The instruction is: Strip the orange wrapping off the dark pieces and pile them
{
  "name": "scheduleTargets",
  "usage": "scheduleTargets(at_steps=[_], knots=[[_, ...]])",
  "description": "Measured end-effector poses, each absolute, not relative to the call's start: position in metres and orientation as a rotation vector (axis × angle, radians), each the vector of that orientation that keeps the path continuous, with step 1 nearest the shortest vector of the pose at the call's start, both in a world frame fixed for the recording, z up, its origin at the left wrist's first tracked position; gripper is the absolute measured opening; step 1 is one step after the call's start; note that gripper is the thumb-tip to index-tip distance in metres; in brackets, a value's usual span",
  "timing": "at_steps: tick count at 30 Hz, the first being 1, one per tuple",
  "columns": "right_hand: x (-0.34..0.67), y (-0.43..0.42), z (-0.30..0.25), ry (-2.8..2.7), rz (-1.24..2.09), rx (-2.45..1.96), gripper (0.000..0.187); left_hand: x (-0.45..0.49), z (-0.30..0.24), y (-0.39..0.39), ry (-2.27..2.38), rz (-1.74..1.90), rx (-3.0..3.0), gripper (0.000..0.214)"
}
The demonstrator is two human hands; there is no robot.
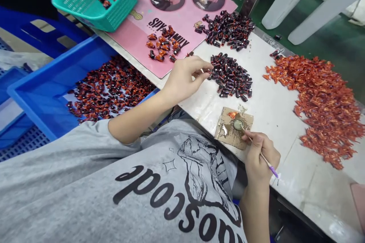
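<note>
Left hand (184,79): fingertips pinched, held item unclear, beside pile of small dark wrapped pieces (230,76) | Right hand (258,155): pinching slim purple-handled pick (268,162), tip at round pale disc (237,124) on tan cardboard square (225,131) | near edge of white bench (273,121) | grip close to tip steadies it

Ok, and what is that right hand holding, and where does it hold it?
The right hand holds a thin tool with a purple end, pinching its handle between thumb and fingers, partway along.
</note>
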State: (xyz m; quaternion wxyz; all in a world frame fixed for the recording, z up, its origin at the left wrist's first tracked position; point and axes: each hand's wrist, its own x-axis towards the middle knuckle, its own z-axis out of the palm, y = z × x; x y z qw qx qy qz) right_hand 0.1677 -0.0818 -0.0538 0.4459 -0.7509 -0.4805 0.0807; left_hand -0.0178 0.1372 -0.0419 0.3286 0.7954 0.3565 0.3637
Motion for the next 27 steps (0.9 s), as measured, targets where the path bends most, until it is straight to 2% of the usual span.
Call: scheduleTargets(at_steps=[3,8,12,17,27], knots=[[0.168,-0.08,-0.056,-1.234,0.148,-1.883,0.046,-0.015,-0.037,0.109,0.772,0.98,1.714,0.02],[0.162,-0.079,-0.05,-1.19,0.083,-1.762,0.04,-0.002,-0.036,0.07,0.532,0.702,1.119,0.033],[0.148,-0.079,-0.035,-1.099,0.039,-1.521,0.038,0.009,-0.039,0.052,0.425,0.526,0.816,0.03],[0.136,-0.077,-0.021,-1.189,0.045,-1.299,0.035,0.016,-0.037,0.042,0.439,0.458,0.66,0.025],[0.135,-0.074,-0.023,-1.298,0.056,-1.293,0.032,0.014,-0.033,0.044,0.457,0.462,0.6,0.027]])
